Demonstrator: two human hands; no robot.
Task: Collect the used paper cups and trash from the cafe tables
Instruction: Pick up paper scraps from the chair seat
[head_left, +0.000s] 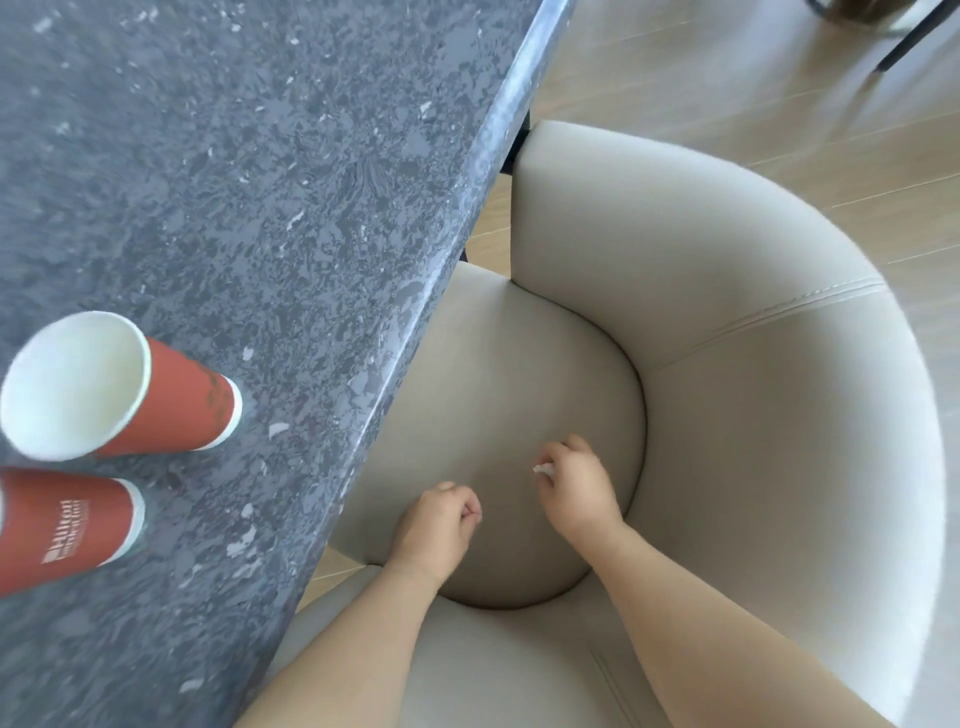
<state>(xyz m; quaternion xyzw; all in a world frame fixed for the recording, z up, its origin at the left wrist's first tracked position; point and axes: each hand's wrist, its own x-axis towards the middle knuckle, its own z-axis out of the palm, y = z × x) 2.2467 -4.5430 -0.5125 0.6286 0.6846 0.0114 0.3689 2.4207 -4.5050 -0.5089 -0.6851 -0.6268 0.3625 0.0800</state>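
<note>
While left hand (436, 525) curls, right hand (576, 483) pinches white scrap (543, 469).

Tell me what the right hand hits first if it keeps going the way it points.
Likely the table edge: the right hand, pinching a white scrap, points up-left across the seat toward it. Depth is unclear; it might pass beneath it instead.

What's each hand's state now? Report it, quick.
Left hand: fingers curled; holding anything cannot be told.
Right hand: pinching a small white scrap.
</note>
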